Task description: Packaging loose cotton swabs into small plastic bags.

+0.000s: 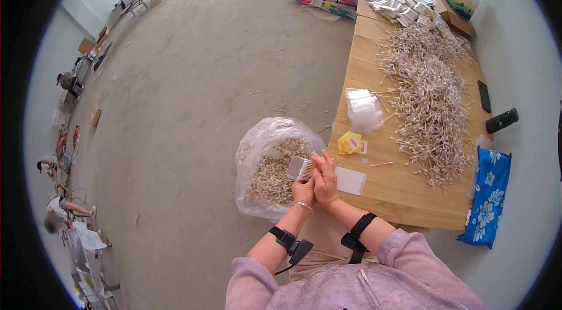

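Observation:
My left hand (302, 192) is closed around a small bundle of cotton swabs (305, 169) that sits partly in a clear plastic bag (295, 166). Against the other end of that bundle lies my right hand (326, 180), its fingers stretched out and its palm side turned toward the swabs. Both hands meet at the wrists, just left of the table's edge. Below them stands a large clear plastic sack (244, 172) with many loose cotton swabs (272, 176) in it. Where the fingers touch the bundle is partly hidden.
The wooden table (374, 178) on the right bears a long heap of cotton swabs (430, 93), clear bags (363, 110), yellow cards (351, 143), a white card (350, 181) and filled packets (404, 5). A phone (484, 96), a dark cylinder (502, 121) and a blue flowered pack (490, 196) lie by the wall.

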Tool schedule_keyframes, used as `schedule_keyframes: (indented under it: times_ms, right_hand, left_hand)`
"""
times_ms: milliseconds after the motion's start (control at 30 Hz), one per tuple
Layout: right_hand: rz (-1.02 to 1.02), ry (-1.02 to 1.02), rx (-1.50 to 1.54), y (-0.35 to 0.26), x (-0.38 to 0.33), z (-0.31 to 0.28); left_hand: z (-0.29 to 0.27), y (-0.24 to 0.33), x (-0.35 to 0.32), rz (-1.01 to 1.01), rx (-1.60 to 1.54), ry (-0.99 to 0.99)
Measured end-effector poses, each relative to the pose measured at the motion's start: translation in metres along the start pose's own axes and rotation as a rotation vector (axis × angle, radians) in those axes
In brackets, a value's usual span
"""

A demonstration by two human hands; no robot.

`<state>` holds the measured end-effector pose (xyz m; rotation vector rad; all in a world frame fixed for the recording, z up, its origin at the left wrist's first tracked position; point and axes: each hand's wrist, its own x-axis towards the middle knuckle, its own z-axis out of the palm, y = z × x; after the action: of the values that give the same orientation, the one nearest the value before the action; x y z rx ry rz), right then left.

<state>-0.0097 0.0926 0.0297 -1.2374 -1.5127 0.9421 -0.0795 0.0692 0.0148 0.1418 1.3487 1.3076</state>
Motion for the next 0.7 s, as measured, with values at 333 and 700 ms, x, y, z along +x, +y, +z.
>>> schedule_keyframes:
  times_ms: [333,700]
  right_hand:
    - [0.036,0.006,-0.067,0.004,0.002,0.001]
    - [0.021,-0.043,-0.111,-0.001,0.002,0.002]
  left_hand:
    - [-0.004,0.003,0.013,-0.029,-0.046,-0.057]
    - [-0.004,-0.009,0.017,0.025,0.106,-0.018]
